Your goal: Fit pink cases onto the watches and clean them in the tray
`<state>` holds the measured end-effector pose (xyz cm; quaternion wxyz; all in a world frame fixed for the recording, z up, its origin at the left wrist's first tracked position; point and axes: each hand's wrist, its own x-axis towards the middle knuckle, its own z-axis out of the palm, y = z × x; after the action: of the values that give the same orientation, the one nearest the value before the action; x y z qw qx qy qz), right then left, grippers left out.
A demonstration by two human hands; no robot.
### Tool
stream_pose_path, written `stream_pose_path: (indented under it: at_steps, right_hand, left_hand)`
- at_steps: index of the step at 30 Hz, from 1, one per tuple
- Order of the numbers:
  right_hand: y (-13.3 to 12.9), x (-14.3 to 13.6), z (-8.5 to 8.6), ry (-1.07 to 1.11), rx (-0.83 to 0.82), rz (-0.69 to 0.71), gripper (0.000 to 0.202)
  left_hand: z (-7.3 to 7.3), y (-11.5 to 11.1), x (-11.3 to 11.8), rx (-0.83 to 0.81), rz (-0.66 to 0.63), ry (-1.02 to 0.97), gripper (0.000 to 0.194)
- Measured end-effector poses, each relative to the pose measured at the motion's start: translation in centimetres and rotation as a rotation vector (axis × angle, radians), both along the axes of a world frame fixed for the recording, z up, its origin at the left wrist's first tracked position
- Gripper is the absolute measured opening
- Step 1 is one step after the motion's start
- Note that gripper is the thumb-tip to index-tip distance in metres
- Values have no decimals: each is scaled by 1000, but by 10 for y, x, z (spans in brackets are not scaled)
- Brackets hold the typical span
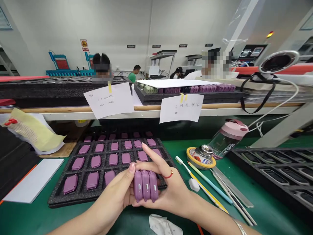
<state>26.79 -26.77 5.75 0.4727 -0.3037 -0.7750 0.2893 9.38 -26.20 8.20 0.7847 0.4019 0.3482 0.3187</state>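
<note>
Three purple watch-like casings (146, 186) stand side by side in a row, their narrow edges facing me, each with a small pale slot. My left hand (122, 187) closes on them from the left, its thumb at their upper left corner. From the right, my right hand (168, 189) wraps round the same row, its index finger stretched up and away; a red string circles the base of one finger. Just behind the hands lies a black foam tray (58, 195) with several purple casings (92, 180) in its pockets. My hands cover part of its right side.
To the right lie a toothbrush (200, 184), a blue stick (210, 182), thin rods (234, 199), a yellow-rimmed tin (195, 160) and a pink-lidded bottle (227, 138). Crumpled tissue (165, 225) is near me. A shelf (146, 114) crosses behind; another foam tray (281, 173) stands right.
</note>
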Motion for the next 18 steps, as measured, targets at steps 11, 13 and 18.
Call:
stream_pose_path:
  at_steps: [11,13,18]
  right_hand:
    - [3,4,-1,4,-15,30,123]
    - [4,4,-2,-12,-5,15,121]
    - [7,5,-8,-6,63,20,112]
  left_hand:
    - [0,12,1,0,-98,-46,47]
    - [-3,16,0,11,-118,-46,50]
    - [-17,22,-3,156,-156,105,56]
